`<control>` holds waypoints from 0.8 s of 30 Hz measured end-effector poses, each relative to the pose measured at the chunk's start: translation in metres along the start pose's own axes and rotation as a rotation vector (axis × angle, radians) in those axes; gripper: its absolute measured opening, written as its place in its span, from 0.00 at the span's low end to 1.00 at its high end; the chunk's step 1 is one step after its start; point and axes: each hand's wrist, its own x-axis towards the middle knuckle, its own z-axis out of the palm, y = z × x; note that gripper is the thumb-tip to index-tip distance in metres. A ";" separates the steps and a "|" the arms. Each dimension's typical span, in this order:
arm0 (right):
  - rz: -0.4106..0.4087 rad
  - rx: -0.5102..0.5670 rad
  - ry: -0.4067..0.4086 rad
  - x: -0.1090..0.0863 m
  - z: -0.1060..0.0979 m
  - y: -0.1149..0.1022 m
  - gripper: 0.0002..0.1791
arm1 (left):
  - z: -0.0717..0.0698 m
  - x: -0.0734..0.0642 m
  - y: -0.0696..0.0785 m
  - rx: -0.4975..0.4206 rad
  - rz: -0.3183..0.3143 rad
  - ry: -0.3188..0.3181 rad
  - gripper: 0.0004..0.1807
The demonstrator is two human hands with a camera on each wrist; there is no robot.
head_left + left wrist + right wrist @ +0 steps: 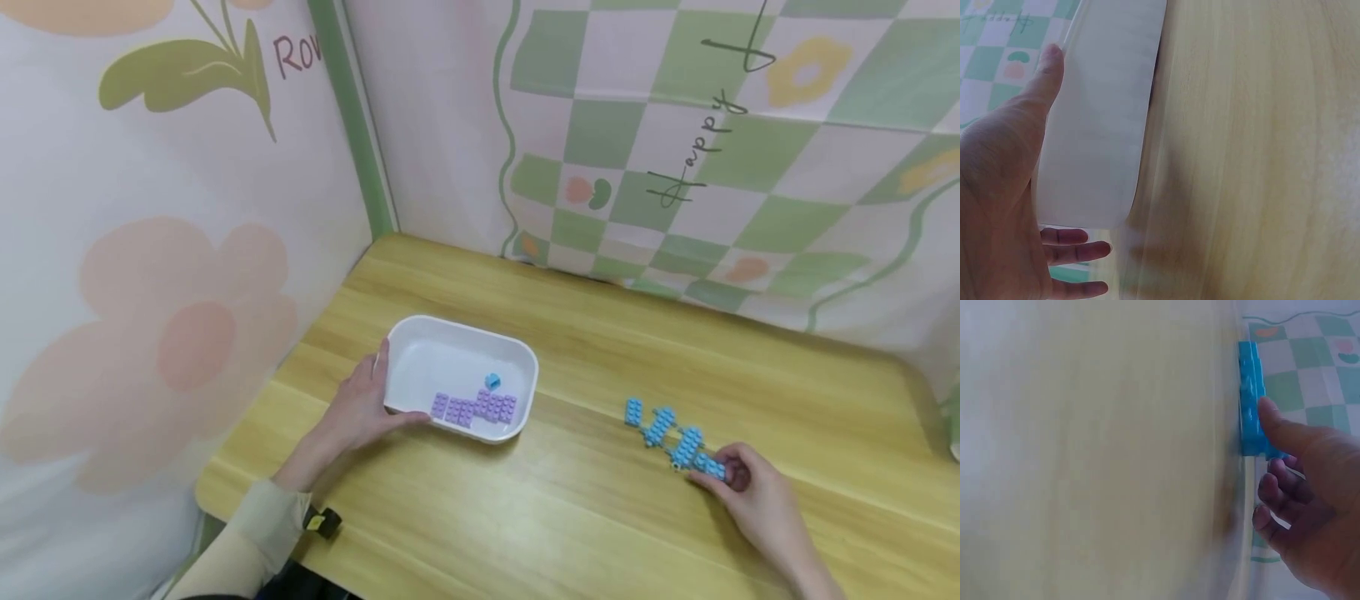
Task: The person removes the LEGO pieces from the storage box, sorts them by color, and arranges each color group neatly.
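The right hand (761, 496) is pinching the near end of a row of studded blue toy bricks (686, 447) between thumb and forefinger, its grip nearly closed. From those fingertips the row is running toward 10 o'clock across the wood-grain tabletop (585, 508), with a blue studded rectangular brick (633, 412) lying at its far end; whether every piece is linking to the next is too small to tell. In the right wrist view, the thumb is pressing along the side of the blue bricks, which are sitting at 11 o'clock from the palm, while the other fingers are bending loosely below.

The left hand (363, 406) is gripping a white rectangular tray (420, 358) at its 8 o'clock corner, the thumb lying along the near wall and the fingers lying against the left end. In the left wrist view, three fingers are stretching out past the tray's end, slightly spread.

Inside the tray, lilac studded bricks (495, 407) are lying along the near wall from 7 to 4 o'clock, to the right of the left thumb's tip. A small blue piece (492, 381) is resting at the tray's 3 o'clock side, just beyond the lilac ones. The tray is standing between 9 and 10 o'clock from the right hand, well apart.
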 end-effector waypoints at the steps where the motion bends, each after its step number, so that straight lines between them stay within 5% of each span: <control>1: 0.010 -0.011 -0.015 0.001 -0.001 0.003 0.19 | 0.000 0.000 0.000 0.001 0.002 0.002 0.81; 10: 0.033 -0.059 -0.032 0.001 -0.016 0.014 0.19 | 0.002 -0.003 0.000 -0.022 -0.016 -0.018 0.80; 18: 0.029 -0.129 -0.134 0.004 -0.023 0.026 0.18 | 0.002 -0.003 -0.002 -0.016 -0.016 -0.006 0.80; 24: -0.050 -0.079 -0.103 0.006 -0.027 0.033 0.30 | 0.001 0.001 -0.001 -0.028 -0.014 -0.014 0.80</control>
